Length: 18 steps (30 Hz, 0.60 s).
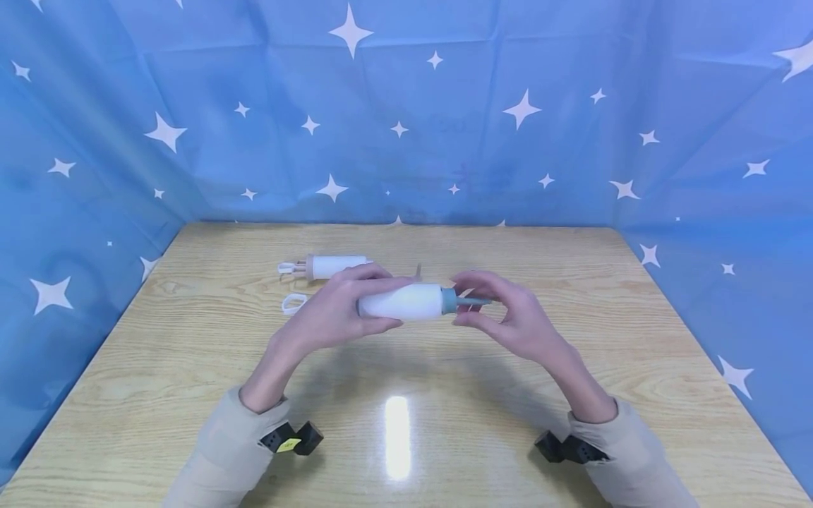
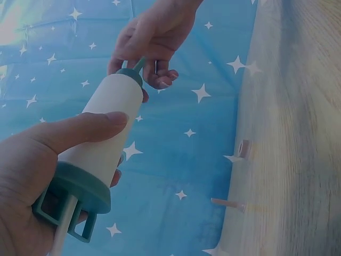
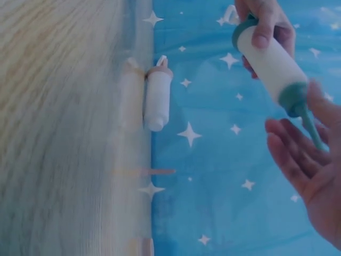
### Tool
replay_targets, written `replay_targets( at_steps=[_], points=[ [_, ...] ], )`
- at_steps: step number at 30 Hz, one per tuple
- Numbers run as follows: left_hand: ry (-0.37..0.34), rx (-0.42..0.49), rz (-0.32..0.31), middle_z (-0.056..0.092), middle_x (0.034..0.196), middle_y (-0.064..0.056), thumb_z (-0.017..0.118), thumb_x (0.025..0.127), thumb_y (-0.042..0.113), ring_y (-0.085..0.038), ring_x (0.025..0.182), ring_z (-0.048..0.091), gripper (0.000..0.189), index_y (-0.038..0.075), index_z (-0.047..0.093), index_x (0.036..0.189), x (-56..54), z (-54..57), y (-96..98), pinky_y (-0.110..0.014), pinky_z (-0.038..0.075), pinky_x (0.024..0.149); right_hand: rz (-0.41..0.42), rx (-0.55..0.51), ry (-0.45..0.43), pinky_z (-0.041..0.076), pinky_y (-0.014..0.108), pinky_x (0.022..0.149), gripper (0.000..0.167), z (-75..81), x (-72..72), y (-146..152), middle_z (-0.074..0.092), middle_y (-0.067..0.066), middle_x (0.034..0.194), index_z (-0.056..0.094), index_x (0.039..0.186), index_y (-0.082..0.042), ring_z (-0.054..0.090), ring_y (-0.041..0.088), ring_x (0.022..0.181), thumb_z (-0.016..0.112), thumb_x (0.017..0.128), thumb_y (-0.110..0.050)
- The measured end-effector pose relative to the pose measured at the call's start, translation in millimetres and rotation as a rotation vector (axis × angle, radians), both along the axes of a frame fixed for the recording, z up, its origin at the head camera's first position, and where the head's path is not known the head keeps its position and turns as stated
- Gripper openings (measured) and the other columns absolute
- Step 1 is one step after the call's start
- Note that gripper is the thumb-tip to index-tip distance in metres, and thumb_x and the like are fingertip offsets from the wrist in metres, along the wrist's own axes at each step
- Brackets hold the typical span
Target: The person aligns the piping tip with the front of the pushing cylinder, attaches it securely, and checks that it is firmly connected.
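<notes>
My left hand (image 1: 356, 303) grips the white barrel of a large syringe (image 1: 401, 302) with teal ends, held sideways above the table. Its thumb lies along the barrel in the left wrist view, near a teal end piece (image 2: 80, 186) with loop grips and a pale rod. My right hand (image 1: 508, 314) is at the other end, fingers spread loosely around the thin teal nozzle (image 1: 473, 301). In the right wrist view, a gap shows between its fingers and the nozzle (image 3: 311, 128). Whether the thumb touches the teal collar (image 3: 292, 97) I cannot tell.
Behind the left hand lies a second white syringe (image 1: 336, 267) with a beige end. Close by is a white ring handle (image 1: 293, 303). A thin beige piece (image 3: 160, 172) and a small beige cap (image 2: 244, 149) are on the wooden table (image 1: 406, 395). Starry blue cloth (image 1: 406, 155) encloses it.
</notes>
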<state>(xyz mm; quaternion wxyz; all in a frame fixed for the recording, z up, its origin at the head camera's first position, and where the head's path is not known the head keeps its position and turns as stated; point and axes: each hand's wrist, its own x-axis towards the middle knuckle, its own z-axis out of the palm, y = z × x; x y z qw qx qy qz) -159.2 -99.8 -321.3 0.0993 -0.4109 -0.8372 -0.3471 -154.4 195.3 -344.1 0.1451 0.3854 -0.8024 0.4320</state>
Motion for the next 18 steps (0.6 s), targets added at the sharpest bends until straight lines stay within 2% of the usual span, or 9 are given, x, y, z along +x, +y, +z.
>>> replay_targets(
  at_steps=[3,6,13,18],
  points=[
    [-0.008,-0.005,0.006,0.069,0.113,-0.008,0.088,0.079,0.018,-0.023,0.100,0.064,0.054,0.013,0.070,0.130,0.3,0.7,-0.4,-0.040,0.055,0.086,0.036,-0.016,0.024,0.060,0.031,0.082,0.052,0.9,-0.5,-0.9,0.071,0.009,0.109,0.066,0.121,-0.002,0.073,0.020,0.091,0.084,0.074,0.010],
    [-0.006,-0.009,0.000,0.069,0.114,-0.008,0.087,0.080,0.018,-0.022,0.101,0.064,0.055,0.013,0.069,0.132,0.7,0.5,0.3,-0.039,0.055,0.085,0.057,-0.028,0.045,0.060,0.031,0.079,0.047,0.0,-1.5,-1.3,0.072,0.007,0.106,0.068,0.117,-0.003,0.072,0.017,0.088,0.083,0.074,0.011],
    [0.026,0.008,-0.018,0.070,0.112,-0.008,0.088,0.079,0.017,-0.021,0.098,0.065,0.057,0.011,0.069,0.132,1.6,-1.3,2.2,-0.037,0.056,0.083,0.035,-0.020,0.074,0.058,0.023,0.079,0.022,-3.4,-1.3,0.3,0.075,0.006,0.099,0.072,0.111,-0.002,0.073,0.016,0.086,0.075,0.092,-0.011],
    [0.030,0.002,-0.020,0.070,0.111,-0.008,0.088,0.079,0.016,-0.022,0.097,0.065,0.056,0.009,0.069,0.131,2.5,-1.2,2.6,-0.037,0.056,0.082,0.030,-0.021,0.041,0.059,0.022,0.073,0.026,-5.9,-0.8,0.1,0.075,0.004,0.089,0.072,0.106,0.000,0.072,0.012,0.073,0.067,0.099,-0.024]
  ],
)
